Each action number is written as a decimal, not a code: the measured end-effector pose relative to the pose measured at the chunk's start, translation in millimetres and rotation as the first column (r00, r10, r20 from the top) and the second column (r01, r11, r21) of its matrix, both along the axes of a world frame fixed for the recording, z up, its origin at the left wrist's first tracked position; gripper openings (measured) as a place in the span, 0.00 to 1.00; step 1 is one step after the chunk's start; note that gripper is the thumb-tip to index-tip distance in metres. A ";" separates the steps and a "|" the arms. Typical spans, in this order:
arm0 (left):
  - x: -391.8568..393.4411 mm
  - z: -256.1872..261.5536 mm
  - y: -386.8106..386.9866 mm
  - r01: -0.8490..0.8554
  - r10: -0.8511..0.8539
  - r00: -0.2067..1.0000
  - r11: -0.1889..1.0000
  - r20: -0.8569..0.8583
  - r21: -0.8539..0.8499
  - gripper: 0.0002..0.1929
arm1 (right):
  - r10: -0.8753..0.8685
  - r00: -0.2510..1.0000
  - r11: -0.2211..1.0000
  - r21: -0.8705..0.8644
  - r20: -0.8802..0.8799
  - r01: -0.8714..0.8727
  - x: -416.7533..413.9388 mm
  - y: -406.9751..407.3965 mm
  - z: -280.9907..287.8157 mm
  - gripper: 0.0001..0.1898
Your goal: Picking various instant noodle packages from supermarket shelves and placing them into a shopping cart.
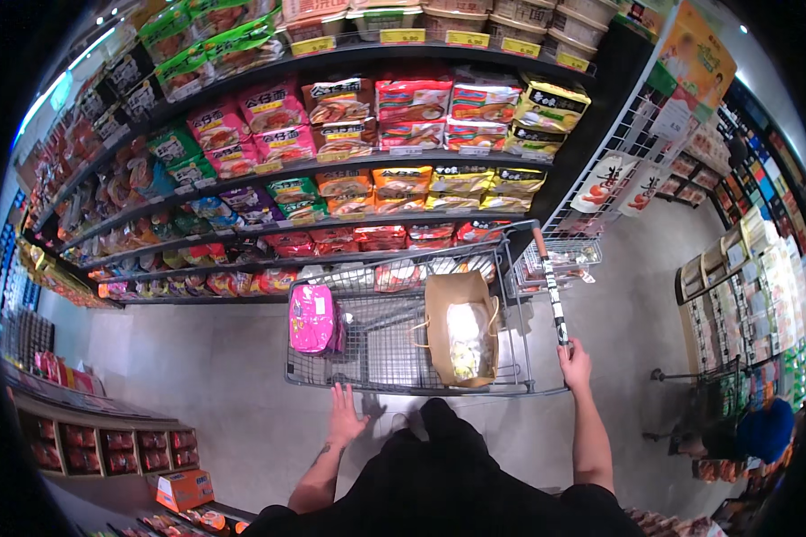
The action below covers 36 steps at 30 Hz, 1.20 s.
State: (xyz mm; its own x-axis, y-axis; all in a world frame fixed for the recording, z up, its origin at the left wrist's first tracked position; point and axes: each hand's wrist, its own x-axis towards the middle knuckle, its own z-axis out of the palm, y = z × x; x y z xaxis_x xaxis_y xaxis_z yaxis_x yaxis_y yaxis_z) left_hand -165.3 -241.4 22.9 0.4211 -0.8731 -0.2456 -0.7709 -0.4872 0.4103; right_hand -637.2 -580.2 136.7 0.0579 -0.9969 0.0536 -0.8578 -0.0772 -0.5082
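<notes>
A grey wire shopping cart (389, 386) stands sideways before me. My right hand (575, 364) is closed around the near end of its handlebar (553, 288), which has a patterned cover. My left hand (345, 414) is spread with nothing in it, close to the cart's near side rim; whether it touches the rim I cannot tell. Inside the cart, a pink plastic multipack (311, 319) lies at the left end. A brown paper bag (440, 322) with cord handles stands at the handle end, its top open, with a shiny clear-wrapped item (467, 335) inside.
Shelves (349, 158) of packaged instant noodles run along the cart's far side. A wire rack (577, 194) with hanging packs stands at their right end. At the far right are a stacked goods display (745, 288) and a person in a blue hat (766, 429) beside another cart (698, 376). Wooden bins (117, 450) stand lower left.
</notes>
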 end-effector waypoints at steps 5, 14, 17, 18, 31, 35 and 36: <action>-10.1 -3.1 -19.0 0.030 -0.027 0.999 0.996 -0.037 0.082 0.59 | -0.023 0.998 0.999 0.040 0.054 0.021 -20.3 -17.3 1.8 0.20; -19.6 -6.8 -47.6 0.011 0.009 0.983 0.994 -0.183 0.112 0.58 | -0.119 0.951 0.984 0.160 0.284 0.076 -45.6 -59.9 -18.8 0.24; -24.1 -6.3 -57.5 0.019 -0.001 0.976 0.997 -0.216 0.077 0.57 | -0.130 0.930 0.979 0.192 0.345 0.065 -51.7 -73.1 -13.5 0.25; -25.3 -7.2 -61.9 0.019 -0.002 0.976 0.997 -0.219 0.074 0.57 | -0.125 0.926 0.979 0.194 0.356 0.057 -52.9 -76.5 -12.0 0.25; -42.9 -3.4 -107.5 -0.028 0.040 0.984 0.997 -0.174 0.075 0.55 | -0.134 0.925 0.977 0.202 0.356 0.064 -59.1 -117.3 -9.2 0.27; -42.4 -4.3 -109.9 -0.029 0.035 0.990 0.999 -0.137 0.046 0.55 | -0.121 0.933 0.981 0.186 0.339 0.060 -53.8 -123.1 -2.2 0.27; -43.5 -2.0 -114.1 -0.021 0.027 0.990 0.999 -0.141 0.045 0.55 | -0.118 0.941 0.983 0.173 0.317 0.065 -53.6 -124.6 0.6 0.27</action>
State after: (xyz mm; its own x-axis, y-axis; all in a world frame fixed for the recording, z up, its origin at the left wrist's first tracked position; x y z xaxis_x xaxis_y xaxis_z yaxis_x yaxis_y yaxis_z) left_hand -208.8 -355.5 20.9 0.4004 -0.8504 -0.3413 -0.6942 -0.5246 0.4928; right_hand -690.8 -704.9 137.3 -0.0277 -0.9942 -0.1043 -0.6433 0.0976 -0.7594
